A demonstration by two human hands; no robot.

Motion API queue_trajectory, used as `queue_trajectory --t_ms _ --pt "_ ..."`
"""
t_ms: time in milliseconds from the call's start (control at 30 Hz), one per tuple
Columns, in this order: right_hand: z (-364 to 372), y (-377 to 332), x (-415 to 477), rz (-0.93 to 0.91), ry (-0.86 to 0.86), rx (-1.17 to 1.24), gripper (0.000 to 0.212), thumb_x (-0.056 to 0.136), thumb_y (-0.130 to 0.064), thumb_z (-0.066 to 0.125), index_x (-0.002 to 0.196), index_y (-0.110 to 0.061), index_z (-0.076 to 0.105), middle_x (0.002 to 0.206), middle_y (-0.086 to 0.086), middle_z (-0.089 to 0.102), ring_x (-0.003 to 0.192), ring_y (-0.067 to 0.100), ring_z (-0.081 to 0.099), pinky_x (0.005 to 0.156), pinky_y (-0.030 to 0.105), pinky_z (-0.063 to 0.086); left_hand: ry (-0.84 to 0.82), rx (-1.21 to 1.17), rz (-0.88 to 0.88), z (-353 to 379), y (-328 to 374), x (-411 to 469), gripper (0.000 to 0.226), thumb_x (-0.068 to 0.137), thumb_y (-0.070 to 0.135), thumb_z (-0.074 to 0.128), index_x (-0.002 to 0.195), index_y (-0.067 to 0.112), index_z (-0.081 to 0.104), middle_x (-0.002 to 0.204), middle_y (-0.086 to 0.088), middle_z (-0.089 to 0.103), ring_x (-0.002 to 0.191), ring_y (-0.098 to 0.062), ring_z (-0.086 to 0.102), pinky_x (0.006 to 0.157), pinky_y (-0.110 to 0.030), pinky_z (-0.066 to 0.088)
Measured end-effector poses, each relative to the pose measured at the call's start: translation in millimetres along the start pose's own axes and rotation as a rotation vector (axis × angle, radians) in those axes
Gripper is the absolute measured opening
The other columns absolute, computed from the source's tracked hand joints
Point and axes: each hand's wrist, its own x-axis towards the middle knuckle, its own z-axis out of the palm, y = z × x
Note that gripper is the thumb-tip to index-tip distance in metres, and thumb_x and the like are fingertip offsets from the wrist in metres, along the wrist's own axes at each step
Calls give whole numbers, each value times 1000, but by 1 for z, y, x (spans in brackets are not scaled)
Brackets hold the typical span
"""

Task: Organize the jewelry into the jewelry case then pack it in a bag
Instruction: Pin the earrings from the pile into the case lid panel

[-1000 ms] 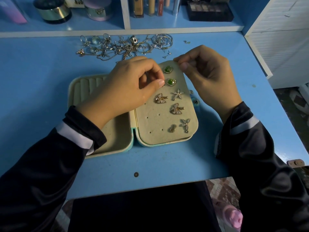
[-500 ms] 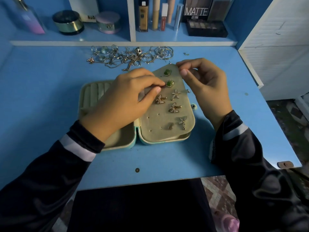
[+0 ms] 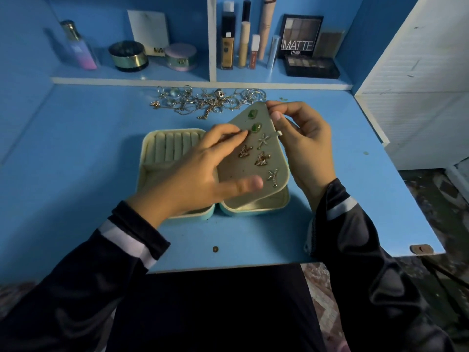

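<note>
Blue vanity desk [image 3: 76,174] under a cubby shelf of cosmetics [image 3: 253,47]; mint jewelry case [image 3: 162,158] lying open near the front edge, ring rolls in its left half. Earring panel [image 3: 243,166] lifted off the right half, tilted up at its far end, long axis running away from the body and leaning slightly rightward, narrow top corner aimed at the loose tangle of chains and rings [image 3: 210,101] still waiting at the back of the desk. Left hand [image 3: 203,174] spread over the panel's left side, fingertips closed together near the lower green stud [image 3: 256,127], probably seating or steadying it; whether anything is pinched between them, impossible to tell. Right hand [image 3: 304,143] clamped on the panel's top right corner, thumb in front, fingers behind. Six more pieces pinned: another green stud, butterflies, starfish shapes. Risks, as a guess: panel flexing or slipping from the corner pinch and popping studs loose; backs dropping into the tray below; sleeve sweeping the case off the near edge.
</note>
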Motion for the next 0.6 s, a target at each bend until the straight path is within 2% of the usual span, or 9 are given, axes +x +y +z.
queue_trajectory --t_ms 100,200,333,467,533,600 --pt "5 -3 -1 2 12 -5 3 93 -1 59 94 0 62 107 10 69 95 12 68 83 29 54 -79 19 21 -2 -2 -5 132 51 84 65 157 21 19 149 25 16 138 16 14 108 1 11" --pt "10 -5 0 3 16 -12 4 93 -1 59 96 1 62 110 13 69 97 16 68 86 33 55 -90 37 23 -2 -2 -7 139 46 78 73 157 21 13 151 24 11 139 14 13 107 2 11" --pt "15 -5 2 -13 15 -12 3 93 -1 59 91 -1 61 112 18 68 103 22 67 94 39 54 -34 20 33 -2 -3 -7 130 52 75 73 156 20 18 150 22 15 136 17 15 106 2 12" --pt "21 -6 2 -20 -38 22 5 93 0 58 90 -3 61 113 20 67 105 27 65 97 47 51 20 -33 28 -7 -8 -7 117 58 73 72 154 25 26 148 26 21 138 14 19 111 -8 19" --pt "24 -6 3 -17 -54 45 4 92 -2 58 89 -3 61 113 20 67 106 29 64 98 53 49 34 -66 28 -10 -10 -8 111 59 71 72 152 27 30 143 33 22 136 16 22 108 -4 20" --pt "27 -6 2 -8 -71 57 3 92 -6 59 89 -6 61 113 17 68 108 32 62 99 59 45 42 -92 29 -12 -12 -9 108 60 68 74 151 27 33 143 32 26 134 15 27 106 -2 22"
